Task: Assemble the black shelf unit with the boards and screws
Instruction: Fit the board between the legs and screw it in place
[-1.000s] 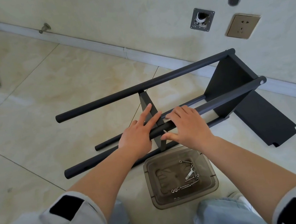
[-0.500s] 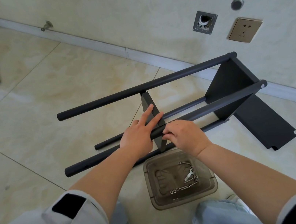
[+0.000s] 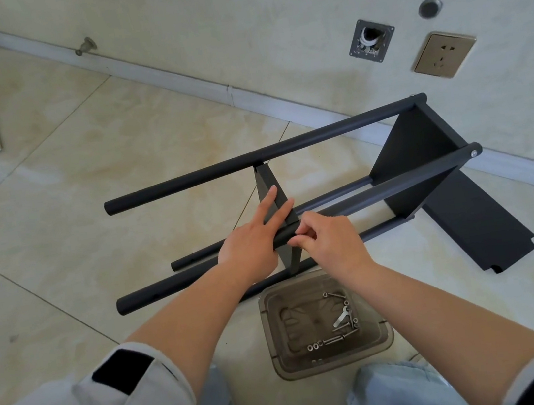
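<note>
The black shelf unit (image 3: 310, 202) lay on its side on the tiled floor, its far end toward the wall; all positions below are given relative to it. Four poles were in place, and one board (image 3: 405, 161) sat fixed at the far end, a screw head visible at one pole tip. A middle board (image 3: 284, 234) stood between the poles at mid-length, judged not yet fully fastened. A loose board (image 3: 477, 226) lay flat on the floor beside the far end, uninstalled.

The clear tray (image 3: 325, 322) sat on the floor just in front of the unit's near side, holding remaining screws, washers and a small wrench.

The left hand (image 3: 251, 246) rested with fingers straight against the middle board. The right hand (image 3: 327, 242) had its fingertips pinched together at the near pole by that board's joint; whether they held a screw could not be told.

No brand, label or readable writing was visible.
</note>
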